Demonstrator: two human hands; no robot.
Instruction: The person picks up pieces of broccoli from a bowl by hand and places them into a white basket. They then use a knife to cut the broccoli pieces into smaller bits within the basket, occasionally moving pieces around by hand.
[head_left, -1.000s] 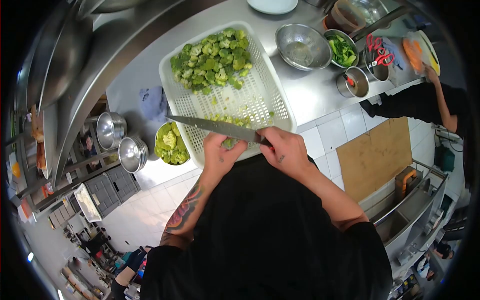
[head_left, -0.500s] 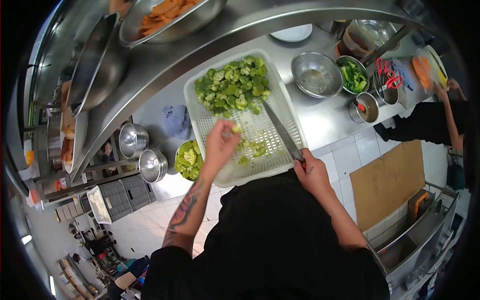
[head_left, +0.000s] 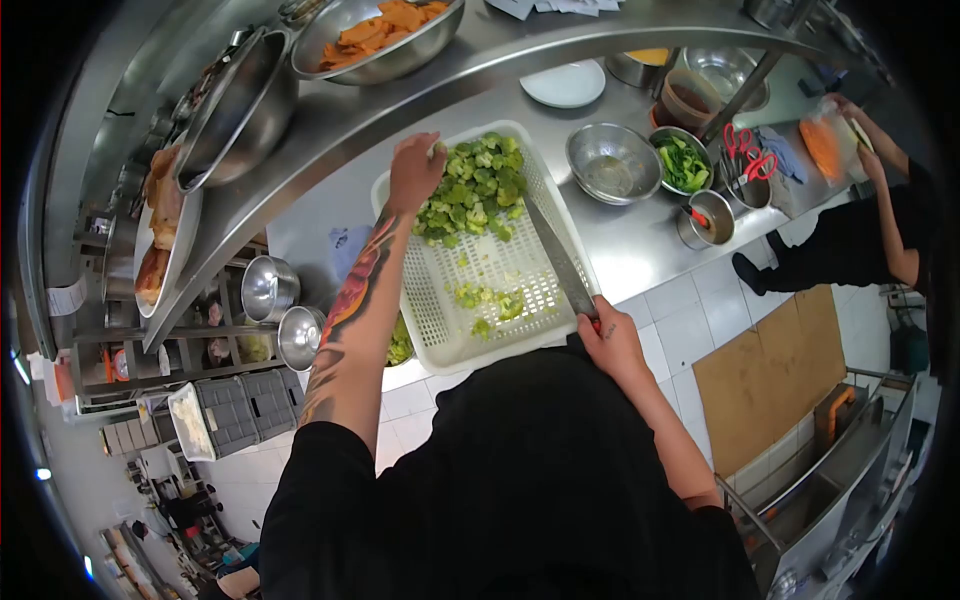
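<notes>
A white perforated tray (head_left: 420, 310) stands on the steel counter, with a heap of broccoli florets (head_left: 478, 185) in its far part. Small green scraps (head_left: 490, 300) lie scattered nearer its front. At the heap's left edge, over the tray's far left part, is my left hand (head_left: 416, 172), its fingers closed around a small pale green piece that is mostly hidden. My right hand (head_left: 610, 338) grips the handle of a large knife (head_left: 560, 258) at the tray's right front rim. The blade points away over the tray, its tip beside the florets.
Right of the tray stand a steel colander (head_left: 613, 163), a bowl of leafy greens (head_left: 683, 160) and a pot with red scissors (head_left: 748, 180). A steel shelf (head_left: 400, 120) arches over the counter's far left. Another person (head_left: 880, 220) works at far right.
My left hand has moved away from me, from above the tray's middle to the left edge of the florets. The knife stays in my right hand. The whole view has shifted slightly.
</notes>
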